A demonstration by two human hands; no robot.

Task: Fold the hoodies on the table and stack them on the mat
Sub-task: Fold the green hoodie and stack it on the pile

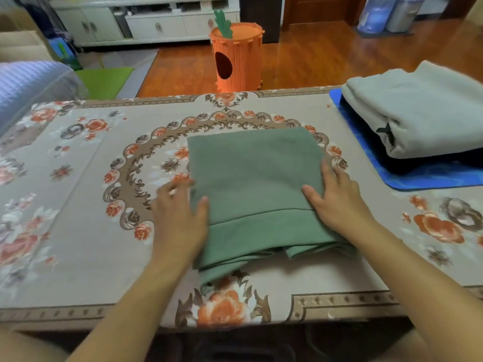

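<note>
Two bare forearms come into frame from six o'clock, no sleeves on either, nothing worn at the wrists. The left hand carries no ring, no watch, no glove. Over at three o'clock from it, the right hand is just as plain: bare fingers, short nails, no jewellery or strap visible anywhere.

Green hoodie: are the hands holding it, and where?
Not gripped: left hand and right hand lie flat on the green hoodie's left and right edges.
</note>
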